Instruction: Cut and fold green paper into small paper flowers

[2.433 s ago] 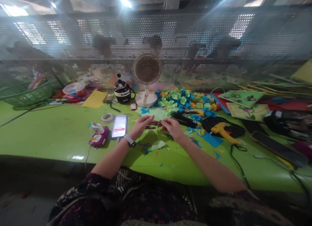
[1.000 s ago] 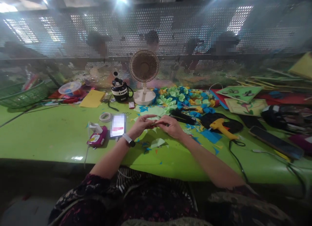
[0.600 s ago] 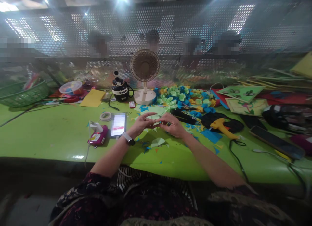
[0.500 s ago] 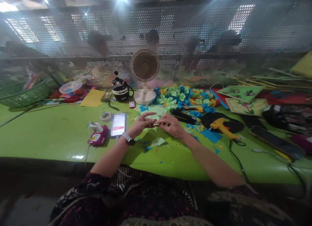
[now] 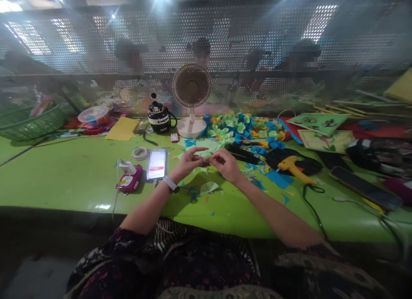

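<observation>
Both hands meet over the middle of the green surface (image 5: 64, 178), left hand (image 5: 186, 163) and right hand (image 5: 227, 163) each with its grip pinched on 1 small green paper piece (image 5: 206, 155) between them, a phone (image 5: 156, 164) just left, a fan (image 5: 192, 97) beyond.

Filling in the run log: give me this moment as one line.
left hand: pinching green paper piece | right hand: pinching same piece | cut paper shape: lying on green table
</observation>
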`<state>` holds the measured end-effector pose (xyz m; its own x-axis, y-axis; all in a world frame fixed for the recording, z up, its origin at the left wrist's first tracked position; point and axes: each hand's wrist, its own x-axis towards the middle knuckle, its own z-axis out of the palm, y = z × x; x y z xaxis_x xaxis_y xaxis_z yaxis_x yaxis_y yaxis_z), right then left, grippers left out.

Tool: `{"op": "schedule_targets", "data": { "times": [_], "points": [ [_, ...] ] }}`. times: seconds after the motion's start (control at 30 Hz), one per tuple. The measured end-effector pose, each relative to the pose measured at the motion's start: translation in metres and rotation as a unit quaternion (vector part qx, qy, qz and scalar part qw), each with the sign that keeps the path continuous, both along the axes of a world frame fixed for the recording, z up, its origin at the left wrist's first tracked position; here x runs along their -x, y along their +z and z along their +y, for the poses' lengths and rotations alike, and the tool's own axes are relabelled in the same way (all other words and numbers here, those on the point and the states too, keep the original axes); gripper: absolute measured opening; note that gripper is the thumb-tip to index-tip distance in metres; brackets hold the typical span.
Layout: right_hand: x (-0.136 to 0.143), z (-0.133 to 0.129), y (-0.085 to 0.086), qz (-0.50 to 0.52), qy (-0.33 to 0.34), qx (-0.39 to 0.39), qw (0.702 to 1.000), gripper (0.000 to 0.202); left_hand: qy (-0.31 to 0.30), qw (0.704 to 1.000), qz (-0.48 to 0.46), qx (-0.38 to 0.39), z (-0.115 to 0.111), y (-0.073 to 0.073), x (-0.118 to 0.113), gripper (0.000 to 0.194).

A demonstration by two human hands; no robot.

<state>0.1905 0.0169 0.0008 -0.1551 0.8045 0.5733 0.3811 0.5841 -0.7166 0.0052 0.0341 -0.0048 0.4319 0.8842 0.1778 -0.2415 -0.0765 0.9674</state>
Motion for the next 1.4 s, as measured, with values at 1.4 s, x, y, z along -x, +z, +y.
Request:
{"op": "schedule_targets", "data": {
  "times": [1.4],
  "points": [
    [-0.004,0.002,0.0,0.041,0.012,0.151,0.988,0.037,-0.004,0.99,0.083,-0.114,-0.008,0.003,-0.001,0.049]
  ]
}}
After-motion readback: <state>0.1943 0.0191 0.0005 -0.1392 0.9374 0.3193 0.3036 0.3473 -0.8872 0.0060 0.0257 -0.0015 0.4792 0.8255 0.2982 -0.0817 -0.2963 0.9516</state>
